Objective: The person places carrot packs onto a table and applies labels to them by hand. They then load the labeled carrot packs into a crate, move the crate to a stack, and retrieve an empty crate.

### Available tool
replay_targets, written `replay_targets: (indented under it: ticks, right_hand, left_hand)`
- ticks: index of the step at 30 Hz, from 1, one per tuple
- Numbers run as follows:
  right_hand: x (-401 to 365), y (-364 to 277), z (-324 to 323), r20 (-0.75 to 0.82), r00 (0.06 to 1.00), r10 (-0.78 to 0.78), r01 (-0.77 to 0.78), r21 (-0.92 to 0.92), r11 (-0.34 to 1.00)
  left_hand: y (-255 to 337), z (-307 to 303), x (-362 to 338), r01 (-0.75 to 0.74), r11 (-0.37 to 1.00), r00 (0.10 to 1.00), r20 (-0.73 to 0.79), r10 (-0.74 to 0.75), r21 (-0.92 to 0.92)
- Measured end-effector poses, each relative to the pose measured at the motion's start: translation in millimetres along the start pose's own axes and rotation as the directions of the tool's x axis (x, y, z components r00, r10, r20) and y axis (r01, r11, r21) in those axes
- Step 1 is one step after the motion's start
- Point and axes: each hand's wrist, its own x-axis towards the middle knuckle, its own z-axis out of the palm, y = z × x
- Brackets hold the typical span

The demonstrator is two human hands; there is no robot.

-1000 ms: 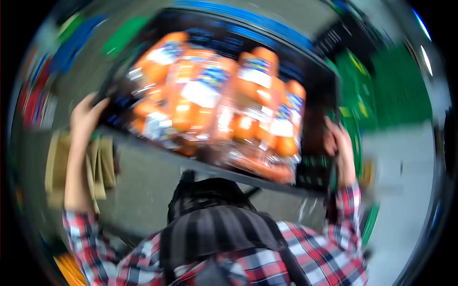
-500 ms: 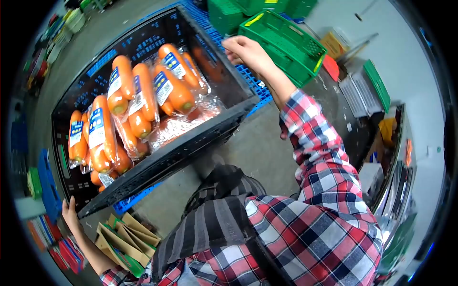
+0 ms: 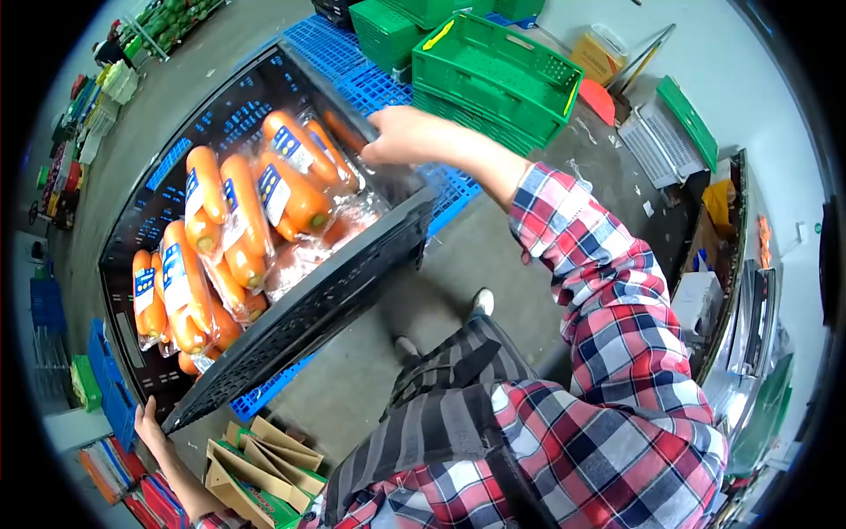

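A black plastic crate (image 3: 352,269) is tilted in front of me, its near wall closest to my body. Inside lie several clear-wrapped packs of carrots (image 3: 295,196) with blue and white labels, resting on more plastic film. My left hand (image 3: 150,425) grips the crate at its near left corner, fingers partly hidden by the wall. At the right end wall, my right hand (image 3: 395,137) is closed over the rim, its fingertips out of sight behind the edge.
Blue plastic pallets (image 3: 454,189) lie beneath and beyond the crate. Stacked green crates (image 3: 493,79) stand at the back right. Folded cardboard boxes (image 3: 264,463) sit at lower left. A grey crate (image 3: 656,145) and a red dustpan-like piece (image 3: 597,101) are along the right wall.
My right hand, earlier raised off the right end of the crate, has come down onto its rim. The crate appears slightly lower and further left in view; my feet now show.
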Motion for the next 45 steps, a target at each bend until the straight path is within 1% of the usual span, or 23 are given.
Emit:
replay_targets:
  ticks: [2, 4, 5, 8, 12, 13, 14, 16, 18, 20, 24, 25, 26, 28, 32, 34, 37, 39, 41, 42, 43, 44, 45]
  right_hand:
    - [-8, 8, 4, -0.087, 0.986, -0.142, 0.143, 0.001, 0.990]
    - [-14, 12, 10, -0.168, 0.960, -0.223, 0.228, 0.009, 0.974]
    - [-18, 13, 9, -0.175, 0.956, -0.235, 0.249, 0.060, 0.967]
    - [-29, 53, 29, -0.281, 0.893, -0.352, 0.445, 0.423, 0.790]
    - [-86, 160, 88, -0.336, 0.889, -0.311, 0.458, 0.661, 0.594]
    - [-110, 199, 93, -0.099, 0.944, -0.314, 0.297, 0.668, 0.683]
    - [-143, 271, 109, 0.283, 0.948, -0.148, -0.117, 0.739, 0.664]
    - [-177, 335, 115, 0.307, 0.939, 0.153, -0.343, 0.842, 0.417]
    - [-199, 398, 109, 0.249, 0.902, 0.352, -0.368, 0.870, 0.328]
    - [-218, 463, 106, 0.154, 0.858, 0.491, -0.356, 0.866, 0.350]
    - [-259, 583, 111, 0.064, 0.694, 0.717, -0.347, 0.903, 0.255]
    - [-272, 614, 122, 0.097, 0.612, 0.785, -0.368, 0.914, 0.173]
    - [-290, 644, 130, 0.120, 0.507, 0.854, -0.376, 0.922, 0.094]
    - [-345, 706, 175, 0.225, 0.551, 0.803, -0.284, 0.956, -0.073]
    - [-398, 703, 109, 0.432, 0.181, 0.884, -0.372, 0.862, -0.345]
    - [-415, 714, 74, 0.431, 0.229, 0.873, -0.331, 0.878, -0.346]
    - [-413, 731, 20, 0.367, 0.193, 0.910, -0.184, 0.925, -0.334]
    - [-399, 752, -7, 0.347, 0.201, 0.916, -0.160, 0.934, -0.319]
    - [-388, 782, -31, 0.314, 0.253, 0.915, -0.168, 0.946, -0.278]
    - [-384, 798, -45, 0.306, 0.300, 0.903, -0.195, 0.947, -0.256]
    - [-385, 822, -63, 0.255, 0.470, 0.845, -0.221, 0.961, -0.167]
    - [-371, 831, -110, 0.269, 0.481, 0.834, -0.396, 0.916, -0.067]
    - [-358, 841, -157, 0.283, 0.492, 0.824, -0.551, 0.834, 0.042]
  left_hand:
    - [2, -8, 2, -0.001, 0.999, 0.996, 0.091, 0.005, -0.042]
    - [-62, -40, 58, -0.020, 0.990, 1.000, 0.015, 0.018, 0.139]
    - [-38, -33, 40, -0.054, 0.945, 0.997, -0.028, 0.066, 0.324]
    - [35, -9, -12, 0.014, 0.583, 0.922, -0.237, 0.307, 0.812]
    - [184, 107, -61, -0.477, 0.817, 0.852, -0.055, 0.520, 0.325]
    - [198, 147, -42, -0.429, 0.903, 0.900, -0.072, 0.430, 0.025]
    - [280, 235, -90, -0.486, 0.874, 0.866, 0.134, 0.482, -0.004]
    - [340, 326, -115, -0.284, 0.957, 0.945, 0.188, 0.268, 0.063]
    - [375, 395, -144, -0.380, 0.906, 0.889, 0.343, 0.303, 0.185]
    - [405, 445, -190, -0.401, 0.852, 0.901, 0.315, 0.299, 0.337]
    - [367, 442, -144, -0.338, 0.686, 0.940, 0.191, 0.284, 0.644]
    - [367, 428, -138, -0.238, 0.923, 0.955, 0.246, 0.166, 0.303]
    - [355, 432, -139, -0.157, 0.973, 0.979, 0.157, 0.130, 0.170]
    - [340, 437, -148, -0.116, 0.993, 0.992, 0.059, 0.114, 0.022]
    - [296, 420, -99, -0.328, 0.787, 0.918, -0.021, 0.396, 0.523]
    - [302, 433, -95, -0.353, 0.618, 0.841, -0.052, 0.539, 0.703]
    - [353, 511, -151, -0.299, 0.801, 0.887, -0.158, 0.433, 0.518]
    - [383, 600, -200, -0.105, 0.979, 0.991, 0.101, 0.088, 0.174]
    - [415, 696, -255, 0.342, 0.938, 0.801, 0.538, -0.261, -0.056]
    - [427, 745, -282, 0.517, 0.856, 0.567, 0.751, -0.338, -0.006]
    - [438, 798, -312, 0.571, 0.814, 0.334, 0.876, -0.348, 0.106]
    - [447, 862, -336, 0.104, 0.922, 0.359, 0.850, -0.385, 0.374]
    - [469, 906, -383, -0.422, 0.836, 0.287, 0.926, -0.244, 0.351]
